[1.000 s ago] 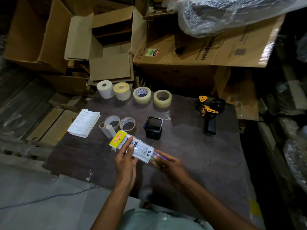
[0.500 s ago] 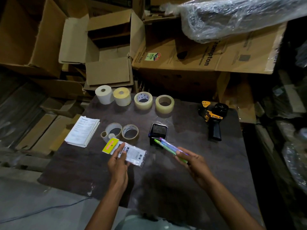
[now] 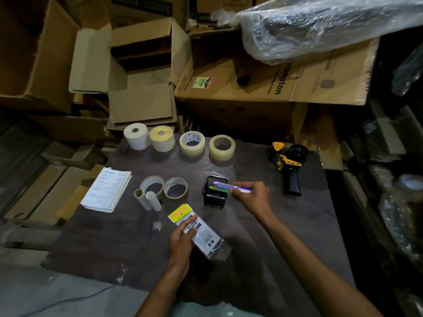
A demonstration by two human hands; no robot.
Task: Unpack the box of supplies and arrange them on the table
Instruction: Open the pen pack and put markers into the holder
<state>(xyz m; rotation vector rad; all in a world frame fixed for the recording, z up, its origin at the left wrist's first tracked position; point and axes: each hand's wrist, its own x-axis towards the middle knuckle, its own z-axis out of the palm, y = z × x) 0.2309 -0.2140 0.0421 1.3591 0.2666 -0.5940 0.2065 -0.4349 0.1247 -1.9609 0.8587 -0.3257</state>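
My right hand (image 3: 251, 197) grips a few coloured pens (image 3: 220, 187), purple and green, lying level just over the black mesh pen holder (image 3: 215, 195) near the middle of the dark table (image 3: 286, 236). My left hand (image 3: 183, 236) holds a clear plastic packet (image 3: 201, 232) with a yellow header, low over the table in front of the holder. Behind stand a white label roll (image 3: 136, 135), a yellowish label roll (image 3: 162, 138) and two clear tape rolls (image 3: 191, 143) (image 3: 222, 147). Two thin tape rolls (image 3: 176, 188) and two small cardboard cores (image 3: 147, 197) lie at left.
A stack of printed papers (image 3: 106, 189) lies at the table's left edge. A black and yellow tape dispenser (image 3: 288, 165) lies at the right. An open cardboard box (image 3: 137, 76) and larger cartons (image 3: 274, 88) stand behind the table. A plastic-wrapped bundle (image 3: 320, 26) rests on them.
My right hand pulled the pens out of the packet and carried them forward to the pen holder. My left hand kept the packet and drew it slightly back.
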